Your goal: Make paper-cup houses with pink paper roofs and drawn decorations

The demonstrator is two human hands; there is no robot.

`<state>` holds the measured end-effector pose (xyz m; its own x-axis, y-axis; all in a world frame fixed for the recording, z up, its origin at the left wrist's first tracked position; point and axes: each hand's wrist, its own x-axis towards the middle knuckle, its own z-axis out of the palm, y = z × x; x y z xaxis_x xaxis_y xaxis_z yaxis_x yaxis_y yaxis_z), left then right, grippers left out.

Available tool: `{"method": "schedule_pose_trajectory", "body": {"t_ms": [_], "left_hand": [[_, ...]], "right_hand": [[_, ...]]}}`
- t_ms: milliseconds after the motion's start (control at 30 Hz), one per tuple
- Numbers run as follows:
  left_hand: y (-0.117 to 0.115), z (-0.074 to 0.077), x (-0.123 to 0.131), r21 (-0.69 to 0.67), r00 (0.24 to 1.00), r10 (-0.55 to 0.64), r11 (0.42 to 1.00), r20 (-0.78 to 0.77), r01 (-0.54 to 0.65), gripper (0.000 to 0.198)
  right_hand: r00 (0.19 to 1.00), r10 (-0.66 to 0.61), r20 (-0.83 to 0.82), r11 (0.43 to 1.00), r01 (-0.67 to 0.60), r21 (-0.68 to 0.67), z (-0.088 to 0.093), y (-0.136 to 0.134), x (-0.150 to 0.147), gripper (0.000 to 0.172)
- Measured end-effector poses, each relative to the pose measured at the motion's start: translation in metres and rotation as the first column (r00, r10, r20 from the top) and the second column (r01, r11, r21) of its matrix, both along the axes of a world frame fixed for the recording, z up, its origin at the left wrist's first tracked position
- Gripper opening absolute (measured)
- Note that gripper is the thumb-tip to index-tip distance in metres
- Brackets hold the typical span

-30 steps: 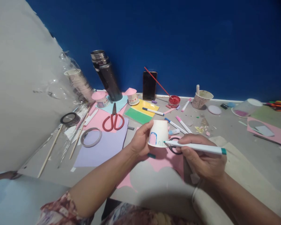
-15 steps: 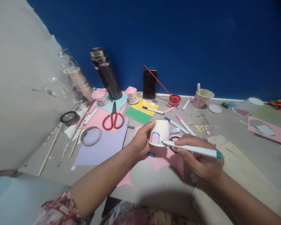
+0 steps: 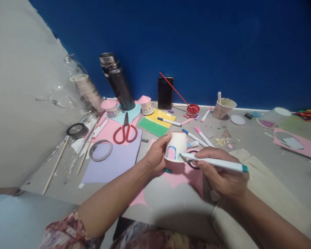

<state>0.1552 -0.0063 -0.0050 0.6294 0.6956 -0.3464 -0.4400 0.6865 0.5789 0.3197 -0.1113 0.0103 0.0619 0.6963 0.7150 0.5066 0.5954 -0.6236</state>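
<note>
My left hand point(image 3: 155, 155) grips an upside-down white paper cup point(image 3: 178, 143) just above the table. A pink arch outlined in blue is drawn on the cup's side, with green marks beside it. My right hand point(image 3: 223, 173) is closed round a white marker with a teal end point(image 3: 217, 163). The marker's tip touches the cup near its lower rim, right of the arch. A pink paper sheet point(image 3: 181, 176) lies under both hands, and a teal marker cap point(image 3: 167, 171) rests on it by my left palm.
Red scissors point(image 3: 124, 132), tape rolls point(image 3: 101, 150), a lilac sheet, wooden sticks and a black flask point(image 3: 117, 82) lie to the left. Behind are two decorated cups, a phone point(image 3: 165, 92), a red paint pot with a brush point(image 3: 192, 110), loose markers and a patterned cup point(image 3: 223, 108).
The marker tip has shifted slightly along the cup's lower edge, and new green marks show beside the arch. My left hand has kept the cup nearly still.
</note>
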Motion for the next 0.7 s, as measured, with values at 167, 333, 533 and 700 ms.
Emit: {"method": "schedule_pose_trajectory", "body": {"t_ms": [167, 333, 533, 700], "left_hand": [[0.0013, 0.0016, 0.0004, 0.007, 1.0, -0.013, 1.0, 0.026, 0.013, 0.039], [0.0024, 0.0024, -0.0005, -0.014, 0.998, -0.033, 0.999, 0.047, 0.034, 0.047], [0.0015, 0.0002, -0.0024, -0.01, 0.997, -0.051, 0.999, 0.049, 0.051, 0.049], [-0.0002, 0.0005, -0.001, 0.002, 0.998, -0.042, 0.999, 0.038, 0.042, 0.045]], "right_hand": [[1.0, -0.013, -0.016, 1.0, 0.013, -0.017, -0.0016, -0.0007, 0.0012, 0.02], [0.999, -0.029, -0.037, 0.999, 0.028, -0.027, -0.0003, -0.0025, 0.0021, 0.02], [0.998, -0.015, -0.063, 0.998, 0.011, -0.056, 0.0007, -0.0034, 0.0005, 0.017], [0.998, 0.064, 0.011, 0.998, -0.064, 0.019, 0.0033, 0.0009, -0.0016, 0.014]]}}
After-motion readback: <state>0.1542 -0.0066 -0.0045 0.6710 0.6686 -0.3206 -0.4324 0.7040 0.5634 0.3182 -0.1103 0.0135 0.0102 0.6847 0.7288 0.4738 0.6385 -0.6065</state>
